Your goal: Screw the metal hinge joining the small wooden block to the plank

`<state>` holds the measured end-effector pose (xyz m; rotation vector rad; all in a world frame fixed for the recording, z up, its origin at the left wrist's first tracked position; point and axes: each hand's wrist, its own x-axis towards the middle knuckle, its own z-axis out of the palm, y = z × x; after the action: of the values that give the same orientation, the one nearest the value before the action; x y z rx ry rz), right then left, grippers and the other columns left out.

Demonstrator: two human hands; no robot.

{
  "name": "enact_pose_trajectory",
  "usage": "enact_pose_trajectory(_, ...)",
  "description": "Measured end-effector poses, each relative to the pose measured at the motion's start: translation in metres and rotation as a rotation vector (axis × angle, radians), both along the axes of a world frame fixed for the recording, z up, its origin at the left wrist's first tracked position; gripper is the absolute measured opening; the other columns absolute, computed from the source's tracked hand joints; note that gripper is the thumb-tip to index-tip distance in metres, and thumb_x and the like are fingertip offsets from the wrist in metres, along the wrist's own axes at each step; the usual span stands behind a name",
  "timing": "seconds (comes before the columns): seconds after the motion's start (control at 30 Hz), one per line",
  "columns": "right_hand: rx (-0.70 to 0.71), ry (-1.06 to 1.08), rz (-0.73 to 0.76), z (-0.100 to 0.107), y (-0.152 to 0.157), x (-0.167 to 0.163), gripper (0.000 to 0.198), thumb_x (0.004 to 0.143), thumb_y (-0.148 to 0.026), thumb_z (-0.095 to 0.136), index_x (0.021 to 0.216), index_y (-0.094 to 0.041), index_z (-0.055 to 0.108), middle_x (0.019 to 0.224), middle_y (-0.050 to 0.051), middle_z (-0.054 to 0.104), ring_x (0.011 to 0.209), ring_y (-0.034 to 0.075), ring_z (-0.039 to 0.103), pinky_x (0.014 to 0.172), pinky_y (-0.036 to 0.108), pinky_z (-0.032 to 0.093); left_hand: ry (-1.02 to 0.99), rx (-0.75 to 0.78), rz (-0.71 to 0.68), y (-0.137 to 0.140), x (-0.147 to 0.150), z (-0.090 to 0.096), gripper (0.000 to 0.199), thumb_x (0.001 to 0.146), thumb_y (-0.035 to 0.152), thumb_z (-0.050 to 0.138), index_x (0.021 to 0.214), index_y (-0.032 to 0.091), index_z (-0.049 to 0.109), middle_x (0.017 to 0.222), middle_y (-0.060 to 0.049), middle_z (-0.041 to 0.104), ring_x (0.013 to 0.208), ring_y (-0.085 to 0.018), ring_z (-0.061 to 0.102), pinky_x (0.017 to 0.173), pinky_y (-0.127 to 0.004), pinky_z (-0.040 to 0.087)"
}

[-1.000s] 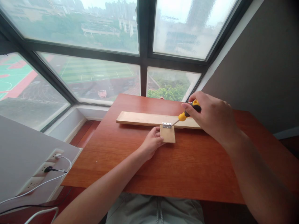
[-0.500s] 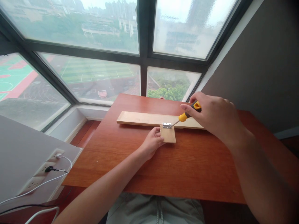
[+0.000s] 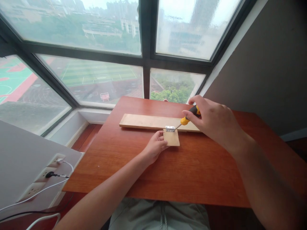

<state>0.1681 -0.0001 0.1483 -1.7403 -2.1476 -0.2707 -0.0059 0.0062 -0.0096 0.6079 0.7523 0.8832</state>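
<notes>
My left hand (image 3: 156, 143) grips the left edge of a small square wooden piece (image 3: 172, 139), thumb on top and fingers partly hidden beneath. A silver metal hinge (image 3: 170, 128) joins the top edge of that piece to a long pale wooden board (image 3: 145, 122) lying across the table. In my right hand (image 3: 213, 119) is a yellow and black screwdriver (image 3: 185, 120), held at a slant by its handle. Its tip meets the lower right part of the hinge. Whether a screw sits under the tip is too small to tell.
The reddish-brown wooden table (image 3: 192, 172) stands against large windows (image 3: 100, 76). On the low wall at the left are power sockets (image 3: 45, 175) with plugs and a white cable (image 3: 45, 190). A grey wall (image 3: 259, 73) rises at the right.
My right hand and the screwdriver handle have shifted slightly left, and the handle has turned in my fingers. The tip has moved a little to the left at the hinge. My left hand keeps its hold.
</notes>
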Motion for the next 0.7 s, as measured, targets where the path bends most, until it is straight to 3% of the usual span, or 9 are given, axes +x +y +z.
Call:
enact_pose_trajectory(0.07,-0.01,0.026,-0.019,0.001,0.002,0.0,0.029,0.087,-0.041,0.053,0.109,-0.022,0.056,0.089,0.007,0.068,0.067,0.022,0.061,0.058,0.032,0.041,0.006,0.003,-0.003,0.0,0.0,0.0,0.042,0.065,-0.001,0.064,0.102,0.016,0.053,0.1,-0.009,0.07,0.091,-0.019,0.069,0.086,-0.033,0.052)
enact_pose_trajectory(0.17,-0.105,0.152,0.136,0.006,0.004,0.002,0.032,0.083,-0.026,0.054,0.115,-0.022,0.054,0.108,0.008,0.067,0.081,0.021,0.063,0.066,0.031,0.046,0.008,0.001,-0.001,0.0,0.0,-0.001,0.042,0.065,-0.001,0.064,0.102,0.016,0.053,0.098,-0.008,0.07,0.091,-0.019,0.069,0.087,-0.034,0.052)
enact_pose_trajectory(0.27,-0.172,0.208,0.216,0.009,0.006,0.003,0.036,0.084,-0.024,0.053,0.119,-0.023,0.053,0.106,0.006,0.068,0.084,0.02,0.063,0.07,0.03,0.047,0.01,0.003,-0.001,0.0,0.001,-0.001,0.042,0.065,-0.001,0.064,0.101,0.016,0.052,0.098,-0.008,0.07,0.09,-0.018,0.069,0.087,-0.034,0.052)
enact_pose_trajectory(0.37,-0.087,0.096,0.108,0.007,0.008,0.0,0.033,0.087,-0.034,0.053,0.118,-0.022,0.055,0.094,0.006,0.069,0.073,0.021,0.062,0.062,0.031,0.043,0.012,-0.001,-0.002,0.0,0.001,-0.001,0.042,0.065,-0.001,0.063,0.102,0.016,0.052,0.097,-0.008,0.07,0.09,-0.018,0.068,0.087,-0.034,0.052)
enact_pose_trajectory(0.53,0.139,-0.124,-0.159,-0.004,0.013,-0.001,0.038,0.089,-0.053,0.048,0.098,-0.02,0.063,0.063,0.007,0.062,0.056,0.022,0.056,0.051,0.03,0.033,0.024,-0.015,0.003,-0.001,0.001,0.001,0.042,0.066,-0.002,0.06,0.102,0.015,0.052,0.098,-0.009,0.069,0.09,-0.018,0.068,0.086,-0.032,0.052)
enact_pose_trajectory(0.7,0.161,-0.143,-0.232,-0.006,0.012,0.006,0.044,0.088,-0.06,0.045,0.091,-0.021,0.066,0.056,0.007,0.057,0.053,0.022,0.053,0.05,0.03,0.03,0.025,-0.022,0.008,-0.001,0.001,0.003,0.041,0.065,-0.002,0.06,0.101,0.015,0.053,0.097,-0.009,0.069,0.088,-0.017,0.068,0.086,-0.032,0.052)
